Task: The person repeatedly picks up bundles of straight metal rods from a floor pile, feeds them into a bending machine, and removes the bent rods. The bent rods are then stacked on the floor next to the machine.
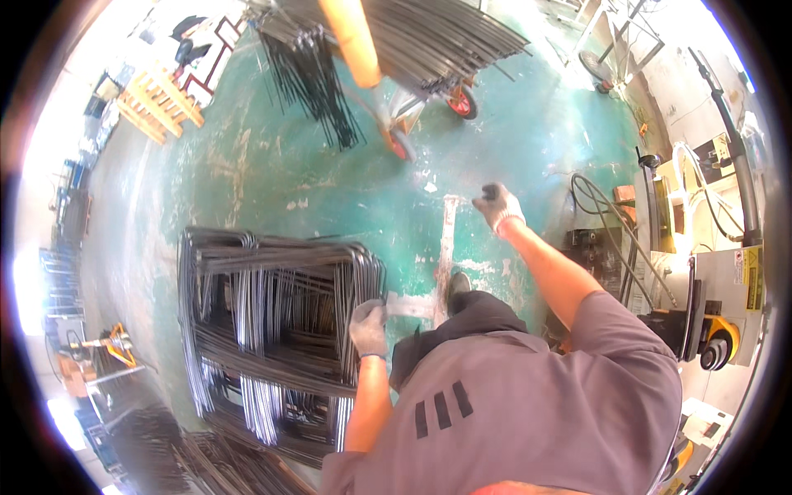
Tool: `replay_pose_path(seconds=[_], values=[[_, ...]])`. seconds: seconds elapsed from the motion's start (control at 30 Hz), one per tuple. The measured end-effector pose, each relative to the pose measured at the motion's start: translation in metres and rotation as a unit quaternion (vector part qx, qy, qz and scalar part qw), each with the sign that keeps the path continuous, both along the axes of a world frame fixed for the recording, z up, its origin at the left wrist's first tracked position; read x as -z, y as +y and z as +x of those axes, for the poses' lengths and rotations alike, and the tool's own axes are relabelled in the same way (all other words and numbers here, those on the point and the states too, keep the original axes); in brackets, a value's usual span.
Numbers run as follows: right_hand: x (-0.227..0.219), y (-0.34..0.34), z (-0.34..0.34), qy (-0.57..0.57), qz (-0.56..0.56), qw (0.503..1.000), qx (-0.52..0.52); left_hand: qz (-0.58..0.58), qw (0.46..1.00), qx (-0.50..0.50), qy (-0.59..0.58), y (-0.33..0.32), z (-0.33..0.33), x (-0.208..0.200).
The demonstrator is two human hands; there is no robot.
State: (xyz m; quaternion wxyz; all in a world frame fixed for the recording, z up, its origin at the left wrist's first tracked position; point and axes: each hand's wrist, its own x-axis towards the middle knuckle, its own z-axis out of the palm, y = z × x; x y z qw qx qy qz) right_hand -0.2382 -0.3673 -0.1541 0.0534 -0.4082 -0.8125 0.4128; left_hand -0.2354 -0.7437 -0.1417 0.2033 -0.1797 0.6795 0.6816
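My left hand (368,327), in a grey work glove, is at the right side of a tall stack of bent black metal rod frames (272,266). It overlaps the stack's edge in the picture; whether it touches the rods I cannot tell, as its fingers are mostly hidden. Out ahead and to the right, my right hand (500,208) is held over the green floor (528,148). It wears a light glove with a dark patch at the fingers, which are curled in, and no held object shows.
Ahead stands a wheeled cart (396,132) loaded with long black rods (437,41). Machinery with a black hose (610,214) lines the right side. More dark rods (223,462) lie at the lower left. A wooden pallet-like rack (158,103) stands at the far left.
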Motion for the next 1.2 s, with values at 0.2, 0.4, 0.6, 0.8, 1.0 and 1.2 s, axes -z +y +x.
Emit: replay_pose_path(seconds=[0.2, 0.4, 0.6, 0.8, 1.0, 1.2], values=[[-0.074, 0.088, -0.127, 0.048, 0.06, 0.997, -0.008, -0.058, 0.973, 0.214, 0.068, 0.107, -0.062, 0.01], [-0.104, 0.188, -0.236, -0.063, 0.171, 0.983, -0.01, -0.064, 0.968, 0.239, 0.031, 0.182, -0.149, 0.023], [-0.071, 0.265, -0.322, -0.162, 0.234, 0.959, 0.01, -0.059, 0.973, 0.217, 0.055, 0.232, -0.254, 0.023], [-0.055, 0.254, -0.358, -0.236, 0.254, 0.938, -0.034, -0.039, 0.977, 0.19, 0.094, 0.246, -0.339, -0.038], [-0.074, 0.27, -0.363, -0.277, 0.18, 0.929, -0.168, -0.034, 0.988, 0.134, 0.07, 0.279, -0.374, -0.055], [-0.069, 0.29, -0.368, -0.275, 0.195, 0.913, -0.228, 0.018, 0.976, 0.213, 0.042, 0.331, -0.354, -0.07]])
